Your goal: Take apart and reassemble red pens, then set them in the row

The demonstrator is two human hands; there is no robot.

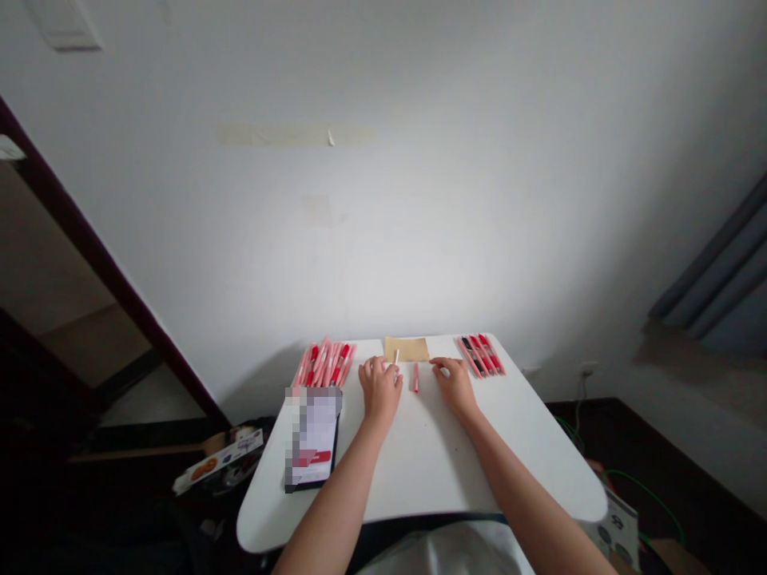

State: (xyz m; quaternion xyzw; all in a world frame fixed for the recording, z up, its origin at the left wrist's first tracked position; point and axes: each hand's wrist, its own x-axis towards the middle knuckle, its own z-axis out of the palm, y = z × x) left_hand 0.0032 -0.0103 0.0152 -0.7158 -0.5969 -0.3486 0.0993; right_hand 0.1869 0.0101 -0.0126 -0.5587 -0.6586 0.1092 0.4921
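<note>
My left hand [381, 390] rests over the middle of the white table, its fingers curled. A thin white stick [396, 357] stands up at its thumb and fingertips; small pinkish bits show beside them. My right hand [454, 385] is bent inward near the brown paper's right corner, fingers drawn together; anything at its fingertips is too small to make out. Between the hands lies a pink and red pen part [415, 378], apart from both. Just beyond is a flat piece of brown paper [411, 348].
A pile of pink and red pens [324, 364] lies at the back left of the table [419, 471]. Several wrapped pens, red and black [481, 355], lie in a row at the back right. A phone [315, 439] is left of my left forearm. The wall [455, 200] rises behind.
</note>
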